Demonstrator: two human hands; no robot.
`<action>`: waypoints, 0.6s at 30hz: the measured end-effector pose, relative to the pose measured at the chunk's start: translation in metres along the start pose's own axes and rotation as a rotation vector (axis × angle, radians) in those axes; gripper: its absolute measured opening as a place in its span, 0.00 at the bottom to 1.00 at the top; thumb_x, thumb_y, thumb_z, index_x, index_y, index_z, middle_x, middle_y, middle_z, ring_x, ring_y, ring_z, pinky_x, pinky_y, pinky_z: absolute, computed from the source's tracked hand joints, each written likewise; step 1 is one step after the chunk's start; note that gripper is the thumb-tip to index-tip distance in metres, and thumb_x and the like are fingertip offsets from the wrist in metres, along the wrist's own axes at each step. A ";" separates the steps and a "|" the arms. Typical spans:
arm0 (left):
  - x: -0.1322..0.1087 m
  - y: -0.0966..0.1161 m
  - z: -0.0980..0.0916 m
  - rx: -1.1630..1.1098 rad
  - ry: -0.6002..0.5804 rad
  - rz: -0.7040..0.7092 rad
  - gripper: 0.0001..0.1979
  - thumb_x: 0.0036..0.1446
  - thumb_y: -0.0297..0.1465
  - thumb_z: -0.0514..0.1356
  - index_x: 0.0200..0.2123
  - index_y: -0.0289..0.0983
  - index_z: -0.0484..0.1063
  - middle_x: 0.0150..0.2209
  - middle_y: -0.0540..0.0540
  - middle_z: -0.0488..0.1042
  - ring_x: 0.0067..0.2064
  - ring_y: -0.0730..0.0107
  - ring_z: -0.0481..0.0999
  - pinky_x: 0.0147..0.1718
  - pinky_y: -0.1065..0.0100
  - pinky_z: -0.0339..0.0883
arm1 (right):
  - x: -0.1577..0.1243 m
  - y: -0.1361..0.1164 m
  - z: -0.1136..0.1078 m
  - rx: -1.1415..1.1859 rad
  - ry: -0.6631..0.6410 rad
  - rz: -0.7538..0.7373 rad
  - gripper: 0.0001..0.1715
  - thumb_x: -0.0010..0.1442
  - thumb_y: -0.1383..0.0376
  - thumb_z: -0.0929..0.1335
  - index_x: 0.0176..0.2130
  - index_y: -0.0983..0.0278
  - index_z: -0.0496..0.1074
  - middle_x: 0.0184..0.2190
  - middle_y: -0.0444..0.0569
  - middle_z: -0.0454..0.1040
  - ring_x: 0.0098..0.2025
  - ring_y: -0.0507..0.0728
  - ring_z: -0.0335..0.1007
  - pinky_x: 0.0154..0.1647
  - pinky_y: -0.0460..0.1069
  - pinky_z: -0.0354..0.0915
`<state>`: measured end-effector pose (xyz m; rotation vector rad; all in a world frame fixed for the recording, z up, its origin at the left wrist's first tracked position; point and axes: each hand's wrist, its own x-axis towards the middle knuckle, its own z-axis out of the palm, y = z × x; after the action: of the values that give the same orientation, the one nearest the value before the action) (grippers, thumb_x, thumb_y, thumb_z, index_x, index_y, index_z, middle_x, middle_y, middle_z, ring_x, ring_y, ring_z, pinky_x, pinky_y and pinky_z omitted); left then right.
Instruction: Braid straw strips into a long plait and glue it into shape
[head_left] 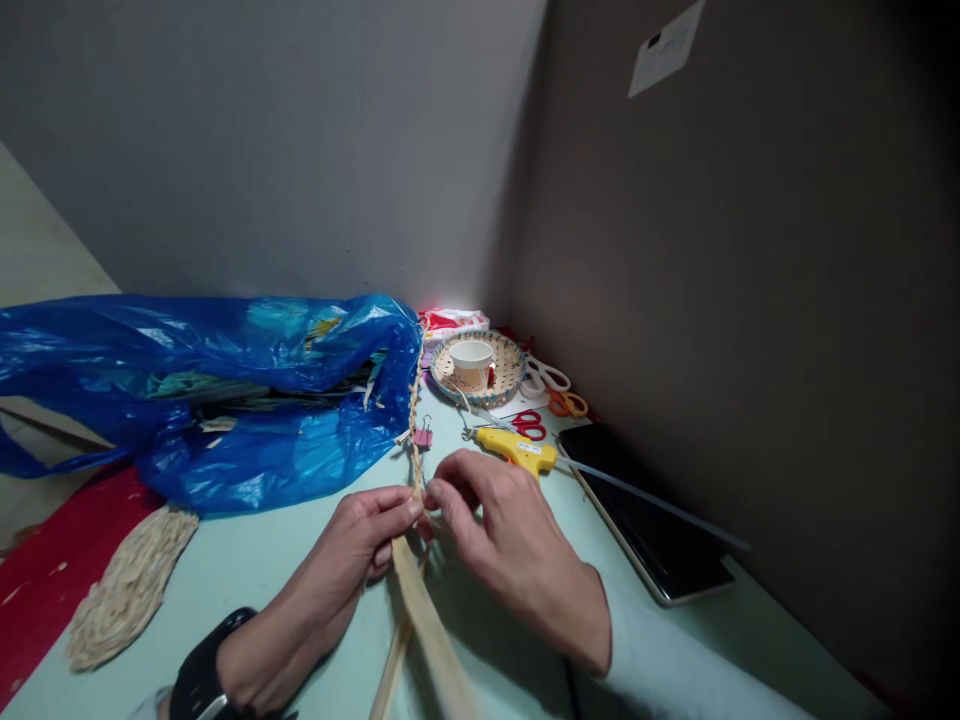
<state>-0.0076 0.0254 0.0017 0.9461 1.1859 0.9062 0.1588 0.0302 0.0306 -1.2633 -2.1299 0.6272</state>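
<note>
Left hand (352, 545): grip pinched between thumb and forefinger, holding the thin plaited cord of straw-coloured fibre (416, 395) at its near end. Right hand (501, 515): just right of the same spot, fingers curled, thumb and fingertips narrow and close to the cord; can't tell if that grip has hold of a strand.

Cord position: centre of the surface (360, 640), running away from the hands along the right end of the crumpled blue plastic bag (285, 480). Wide flat pale fibre strip (431, 620) extends from the left hand toward the camera; narrower tan fibre strip (394, 665) beside it, partly behind.

Small pink metal binder clip (424, 438) just right of the cord. Farther back, round woven tray with a blue-green bound rim (516, 385), patterned paper cup (472, 368) in it. To its right, scissors with white handles (553, 376) and scissors with orange handles (568, 403); scissors with red handles (529, 426) nearer.

Yellow glue gun (517, 448) beyond the right hand, translucent glue stick (652, 500) out its rear, crossing over the flat black-screened device (637, 470). Far left: oval mat of coiled pale fibre (135, 590), beside red cloth (56, 600).
</note>
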 end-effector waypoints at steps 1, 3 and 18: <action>0.000 0.000 0.000 -0.011 -0.023 -0.006 0.12 0.52 0.38 0.64 0.28 0.34 0.74 0.24 0.52 0.68 0.22 0.80 0.59 0.21 0.75 0.49 | 0.004 0.004 -0.001 0.095 -0.025 0.042 0.11 0.66 0.63 0.62 0.39 0.65 0.71 0.32 0.48 0.75 0.36 0.55 0.69 0.37 0.48 0.58; -0.001 0.000 -0.001 -0.030 -0.053 -0.012 0.12 0.53 0.38 0.64 0.34 0.34 0.74 0.26 0.52 0.69 0.24 0.78 0.63 0.24 0.75 0.52 | 0.010 0.012 0.005 0.336 -0.166 0.106 0.09 0.64 0.64 0.64 0.42 0.65 0.70 0.33 0.47 0.75 0.36 0.55 0.68 0.36 0.47 0.58; -0.006 -0.004 0.001 0.410 0.045 0.194 0.11 0.59 0.35 0.58 0.42 0.41 0.60 0.24 0.54 0.73 0.30 0.67 0.68 0.32 0.68 0.55 | 0.017 0.024 0.028 0.558 -0.253 0.170 0.19 0.63 0.65 0.63 0.23 0.67 0.72 0.18 0.41 0.65 0.22 0.48 0.55 0.26 0.44 0.51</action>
<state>-0.0077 0.0182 0.0005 1.3959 1.3641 0.8546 0.1476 0.0536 -0.0016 -1.0907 -1.8453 1.4045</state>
